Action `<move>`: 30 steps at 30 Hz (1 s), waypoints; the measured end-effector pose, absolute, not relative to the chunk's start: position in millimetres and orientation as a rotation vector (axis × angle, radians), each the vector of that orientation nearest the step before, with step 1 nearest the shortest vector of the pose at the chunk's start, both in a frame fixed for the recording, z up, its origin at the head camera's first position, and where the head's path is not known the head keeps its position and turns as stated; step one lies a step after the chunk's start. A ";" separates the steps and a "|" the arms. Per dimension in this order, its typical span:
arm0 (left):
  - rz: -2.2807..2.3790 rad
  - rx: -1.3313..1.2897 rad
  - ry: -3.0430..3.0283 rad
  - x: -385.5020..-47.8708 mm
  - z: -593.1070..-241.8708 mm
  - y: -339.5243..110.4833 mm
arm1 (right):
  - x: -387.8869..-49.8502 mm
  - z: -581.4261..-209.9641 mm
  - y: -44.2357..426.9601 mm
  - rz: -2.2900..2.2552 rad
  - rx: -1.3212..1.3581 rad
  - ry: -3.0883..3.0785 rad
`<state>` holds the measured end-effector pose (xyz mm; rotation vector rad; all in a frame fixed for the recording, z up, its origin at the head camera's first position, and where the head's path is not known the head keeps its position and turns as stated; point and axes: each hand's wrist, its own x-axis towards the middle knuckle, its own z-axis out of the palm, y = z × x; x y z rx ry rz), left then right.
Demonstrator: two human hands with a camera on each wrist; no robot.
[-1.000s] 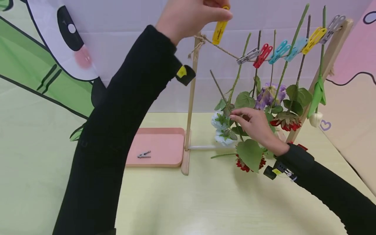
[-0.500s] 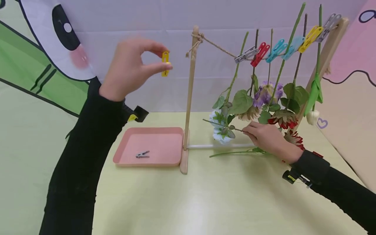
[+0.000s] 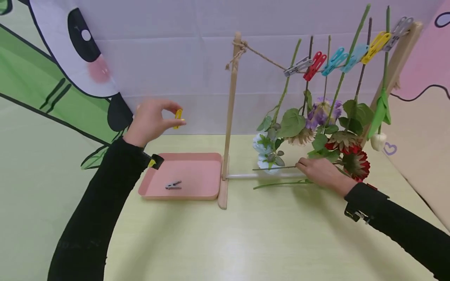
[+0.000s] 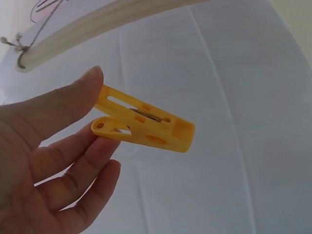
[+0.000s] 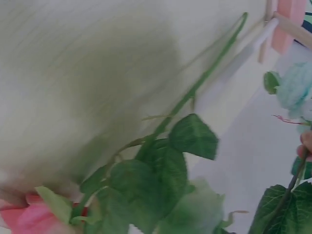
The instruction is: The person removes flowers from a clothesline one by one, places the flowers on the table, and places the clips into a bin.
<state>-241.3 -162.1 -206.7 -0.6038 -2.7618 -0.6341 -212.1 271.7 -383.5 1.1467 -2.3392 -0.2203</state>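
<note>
My left hand pinches a yellow clothespin between thumb and fingers, above the back of the pink tray. In the left wrist view, the thumb and a finger press the handles of the clothespin. Low in front of the hanging flowers, my right hand pinches a flower's thin dark stem, which points left and lies nearly level. A red flower head is just beyond that hand, to its right. Only fingertips show at the right wrist view's edge.
A grey clothespin lies in the tray. Beside it stands a wooden frame with a rope. Several flowers hang upside down from coloured clothespins. A green-stemmed flower lies on the table below my right hand.
My left hand has come down and left from near the rope, carrying the yellow clothespin. My right hand has lowered and moved right, and its stem has tipped from steep to nearly level.
</note>
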 end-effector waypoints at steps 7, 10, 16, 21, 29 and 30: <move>-0.525 -0.556 -2.961 -266.7 -268.5 -178.5 | -218.7 -408.1 279.5 -0.270 1.213 -2.281; -0.474 -0.506 -3.050 -278.2 -299.8 -185.8 | -219.7 -417.1 280.5 -0.299 1.201 -2.304; -0.337 -0.394 -3.184 -291.9 -358.3 -199.7 | -219.6 -428.9 280.6 -0.319 1.144 -2.399; -0.262 -0.335 -3.213 -297.4 -391.9 -212.4 | -219.4 -437.9 280.0 -0.314 1.135 -2.399; -0.219 -0.253 -3.208 -301.3 -425.4 -232.3 | -216.7 -448.5 276.7 -0.303 1.104 -2.420; -0.191 -0.251 -3.201 -301.3 -427.6 -234.0 | -216.3 -449.0 276.1 -0.299 1.098 -2.425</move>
